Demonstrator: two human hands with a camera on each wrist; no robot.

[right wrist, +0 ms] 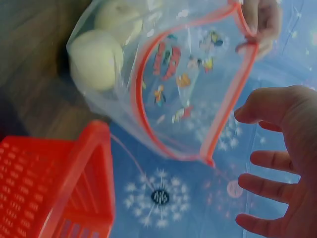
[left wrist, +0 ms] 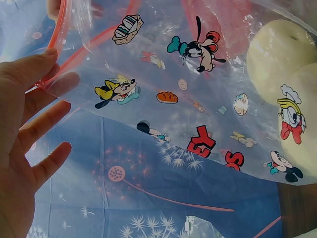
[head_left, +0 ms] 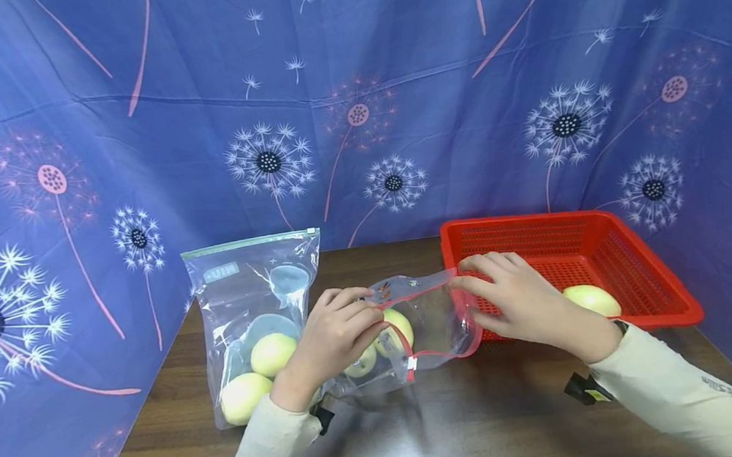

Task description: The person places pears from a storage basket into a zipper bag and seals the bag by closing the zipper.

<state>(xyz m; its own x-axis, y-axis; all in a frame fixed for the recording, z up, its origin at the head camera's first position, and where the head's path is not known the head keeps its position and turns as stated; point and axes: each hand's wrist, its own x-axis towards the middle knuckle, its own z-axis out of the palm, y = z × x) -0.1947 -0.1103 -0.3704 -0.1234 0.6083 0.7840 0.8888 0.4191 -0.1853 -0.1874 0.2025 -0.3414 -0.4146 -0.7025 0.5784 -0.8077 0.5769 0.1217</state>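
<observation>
My left hand point(head_left: 345, 327) pinches the red zip edge of a clear zip bag point(left wrist: 163, 64) between thumb and forefinger, with its other fingers spread. Cartoon prints cover the bag, and its mouth gapes open towards the right. Inside it lie pale yellow-green fruits point(right wrist: 96, 59), apple-like in shape. At the far side of the mouth is my right hand point(head_left: 519, 302), fingers apart and thumb close to the red edge; whether it touches the edge I cannot tell. The zip's white slider point(head_left: 411, 363) sits on the near edge.
Left of my left hand is a larger clear bag point(head_left: 239, 285) with a green zip, holding several similar fruits. A red plastic basket point(head_left: 665, 280) stands at the right, with one fruit point(head_left: 593, 301) visible inside. A blue dandelion-print cloth point(head_left: 463, 138) hangs behind the wooden table point(head_left: 490, 422).
</observation>
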